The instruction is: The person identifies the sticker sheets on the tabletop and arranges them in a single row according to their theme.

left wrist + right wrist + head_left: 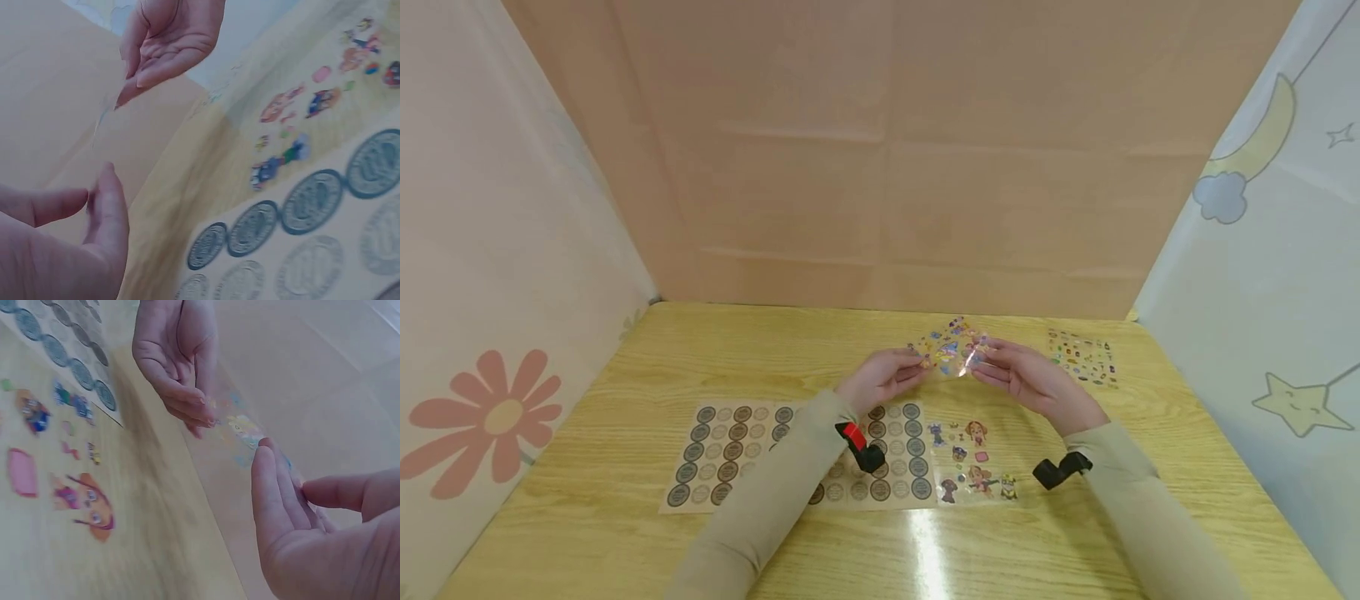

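Note:
Between my two hands a clear sticker sheet (951,346) with small colourful pictures is held up above the far part of the table. My left hand (883,379) pinches its left edge between thumb and fingers; my right hand (1022,375) pinches the right edge. In the right wrist view the sheet (240,428) spans from one hand to the other, tilted, and light glints off it in the head view. Seen from the left wrist, the sheet is nearly edge-on between the left hand (100,219) and the right hand (172,44).
Sheets of round grey and brown stickers (898,458) lie side by side on the wooden table (760,350), partly under the left forearm. Beside them lies a clear sheet of cartoon dog stickers (973,458). Another small sticker sheet (1082,357) rests at the far right. Cloth walls enclose the table.

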### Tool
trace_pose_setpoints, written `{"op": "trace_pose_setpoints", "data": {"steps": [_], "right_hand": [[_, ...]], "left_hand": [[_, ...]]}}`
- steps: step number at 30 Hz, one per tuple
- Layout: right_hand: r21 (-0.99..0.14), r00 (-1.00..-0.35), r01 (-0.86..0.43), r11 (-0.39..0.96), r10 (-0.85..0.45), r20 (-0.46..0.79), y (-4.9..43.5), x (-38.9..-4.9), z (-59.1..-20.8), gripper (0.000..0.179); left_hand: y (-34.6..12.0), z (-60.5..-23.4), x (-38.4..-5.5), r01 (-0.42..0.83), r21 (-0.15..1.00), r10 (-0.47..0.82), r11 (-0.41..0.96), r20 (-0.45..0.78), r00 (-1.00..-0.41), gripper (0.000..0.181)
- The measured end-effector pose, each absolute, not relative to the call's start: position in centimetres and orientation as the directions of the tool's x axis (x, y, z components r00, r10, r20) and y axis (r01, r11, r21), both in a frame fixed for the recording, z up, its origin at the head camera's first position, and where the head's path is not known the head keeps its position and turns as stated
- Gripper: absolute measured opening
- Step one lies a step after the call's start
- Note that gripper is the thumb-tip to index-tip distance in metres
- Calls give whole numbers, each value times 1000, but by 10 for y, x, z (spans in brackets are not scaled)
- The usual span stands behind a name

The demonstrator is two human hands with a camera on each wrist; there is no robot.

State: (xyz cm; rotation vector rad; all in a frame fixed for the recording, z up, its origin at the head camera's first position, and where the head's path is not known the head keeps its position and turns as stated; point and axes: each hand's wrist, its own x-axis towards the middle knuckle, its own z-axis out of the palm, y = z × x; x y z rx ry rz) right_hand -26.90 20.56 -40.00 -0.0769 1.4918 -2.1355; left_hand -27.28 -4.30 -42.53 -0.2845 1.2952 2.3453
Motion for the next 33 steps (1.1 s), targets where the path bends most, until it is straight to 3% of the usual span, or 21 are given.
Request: {"op": "trace_pose_setpoints", "data": {"steps": [18, 29, 33], "right_hand": [[-919, -864, 338, -201, -454, -218, 249, -181, -402, 80], [-964, -881, 264, -12, -409, -236, 279, -156, -402, 71], [-960, -873, 277, -25, -424, -241, 293, -152, -413, 53]], "left_hand": [[-12, -422, -211, -330, 910, 325, -252, -242, -914, 37], [16, -423, -184, -322, 918, 415, -231, -206, -886, 31], [24, -428, -177, -355, 905, 441, -235, -227, -868, 30]]}}
